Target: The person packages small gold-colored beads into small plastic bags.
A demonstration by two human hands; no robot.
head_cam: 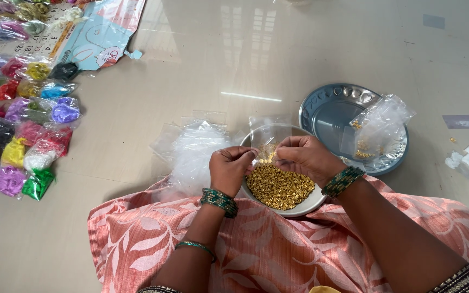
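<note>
Two hands are held together over a white bowl that rests at the edge of the lap. A small clear bag is pinched at its lower part between them: the left hand is closed on its left edge, the right hand on its right edge, fingers pressed together on the plastic. The bag stands upright just above the grip, its top rising behind the fingers.

Judged from this, the step would go best with the bag's mouth held wide and kept directly over the bowl, so that any spilled pieces drop back in rather than onto the floor. A light pinch is likely wiser than a hard one, since the thin film would crumple and close.

Just below the grip, the bowl is filled with a heap of small gold beads, tiny, shiny and loose. A few of them are seen inside the bag, at the fingertips.

To the right of the grip, a round steel plate lies on the floor with another clear bag on it. To the left, a pile of empty bags lies close by, and farther left, many packets of coloured thread are spread out.
</note>
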